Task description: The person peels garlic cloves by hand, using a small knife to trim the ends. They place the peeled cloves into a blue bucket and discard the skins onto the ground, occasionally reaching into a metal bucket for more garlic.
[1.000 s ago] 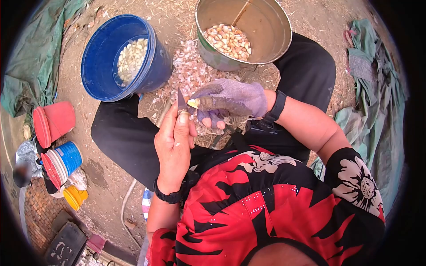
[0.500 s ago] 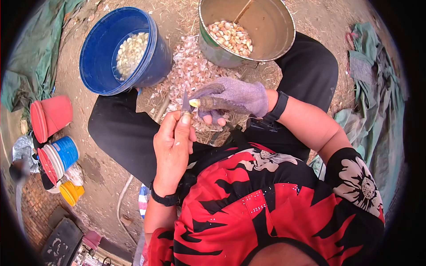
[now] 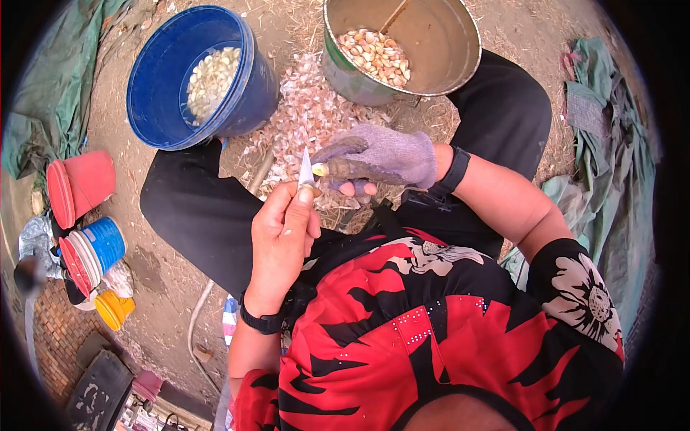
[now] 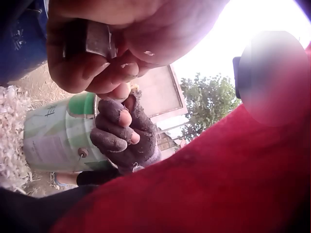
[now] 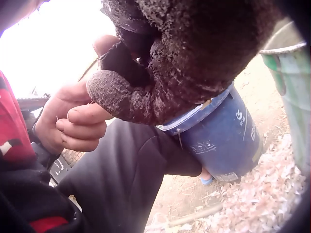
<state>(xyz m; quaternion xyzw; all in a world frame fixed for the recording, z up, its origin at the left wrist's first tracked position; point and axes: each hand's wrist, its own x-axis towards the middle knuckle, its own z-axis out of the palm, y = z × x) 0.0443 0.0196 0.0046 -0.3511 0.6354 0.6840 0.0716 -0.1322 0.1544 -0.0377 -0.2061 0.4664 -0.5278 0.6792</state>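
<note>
In the head view my bare left hand (image 3: 284, 233) grips a small knife (image 3: 306, 171), its pointed blade upward and the thumb near its base. The left wrist view shows the knife's dark handle end (image 4: 92, 39) inside the curled fingers. My right hand (image 3: 392, 161), in a worn purple-grey glove with some bare fingertips, pinches a pale garlic clove (image 3: 320, 169) between thumb and finger. The clove is right beside the blade. In the right wrist view the dirty glove (image 5: 189, 63) hides the clove, and the left hand's fingers (image 5: 82, 124) come close to it.
A blue bucket (image 3: 262, 79) holds peeled cloves (image 3: 212, 82). A metal bucket (image 3: 445, 65) holds unpeeled cloves (image 3: 374, 57) and a stick. Skins (image 3: 305, 100) litter the ground between them. Red (image 3: 86, 183) and blue (image 3: 104, 241) pails stand left; a green tarp (image 3: 604, 158) lies right.
The knife blade has turned from dark to bright as it tilts slightly. Both hands have shifted a little right in view, with the clove still pinched; the buckets appear slightly higher.
</note>
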